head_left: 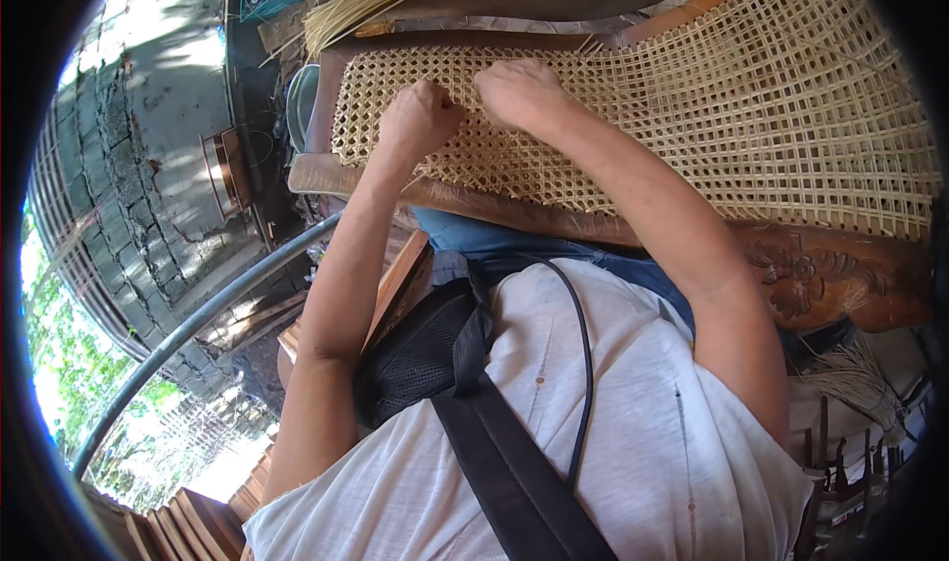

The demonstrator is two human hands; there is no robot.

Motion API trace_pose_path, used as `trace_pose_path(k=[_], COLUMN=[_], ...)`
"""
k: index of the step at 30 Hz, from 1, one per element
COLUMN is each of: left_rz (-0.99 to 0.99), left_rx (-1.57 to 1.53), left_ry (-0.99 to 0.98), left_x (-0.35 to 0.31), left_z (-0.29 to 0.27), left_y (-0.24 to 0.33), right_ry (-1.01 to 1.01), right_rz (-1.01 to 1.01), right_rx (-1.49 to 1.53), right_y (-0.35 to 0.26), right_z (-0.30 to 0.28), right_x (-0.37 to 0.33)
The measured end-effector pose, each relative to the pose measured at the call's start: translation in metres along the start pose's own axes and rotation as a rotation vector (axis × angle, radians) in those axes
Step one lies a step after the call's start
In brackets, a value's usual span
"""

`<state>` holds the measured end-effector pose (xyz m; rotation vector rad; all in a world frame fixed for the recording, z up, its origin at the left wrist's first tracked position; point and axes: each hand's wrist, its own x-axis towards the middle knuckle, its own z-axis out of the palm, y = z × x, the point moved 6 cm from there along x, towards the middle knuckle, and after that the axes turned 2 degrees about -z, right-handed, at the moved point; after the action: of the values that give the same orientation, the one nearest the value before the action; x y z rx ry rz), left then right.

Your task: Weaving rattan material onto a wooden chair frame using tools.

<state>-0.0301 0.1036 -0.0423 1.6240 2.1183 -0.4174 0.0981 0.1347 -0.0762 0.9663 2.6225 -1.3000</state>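
Across my lap lies a woven cane panel [692,116] set in a brown wooden frame [445,197]. Its mesh is tight on the left and looser, with open squares, toward the right. My left hand [423,121] is closed in a fist over the left part of the weave. Just to its right, and a little farther away, my right hand [519,93] is also closed, knuckles up, over the cane. Whatever the fingers of either hand grip is hidden. A few short strand ends stick up at the far frame edge beyond my right hand.
A bundle of loose cane strands [371,2] lies beyond the panel. The near rail has a carved flower [801,274]. A metal pipe [188,329] curves along the left, near a pale bucket [300,106]. More strands [860,378] hang at the right.
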Motion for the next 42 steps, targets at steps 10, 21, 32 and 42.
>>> trace_pose_path(k=[10, 21, 32, 42], left_rz=[0.047, -0.04, -0.109, -0.057], left_rx=[0.109, -0.707, -0.27, -0.142], left_ry=[-0.01, -0.054, 0.062, 0.032], left_x=[0.001, 0.016, -0.001, 0.009], left_z=[0.007, 0.025, 0.016, 0.025], left_y=[0.021, 0.038, 0.024, 0.019], right_ry=[-0.15, 0.239, 0.07, -0.034], right_rz=[0.101, 0.133, 0.09, 0.103], right_rx=[-0.072, -0.009, -0.002, -0.059], right_y=[0.032, 0.084, 0.054, 0.036], right_z=[0.004, -0.053, 0.008, 0.006], right_x=[0.022, -0.014, 0.006, 0.014])
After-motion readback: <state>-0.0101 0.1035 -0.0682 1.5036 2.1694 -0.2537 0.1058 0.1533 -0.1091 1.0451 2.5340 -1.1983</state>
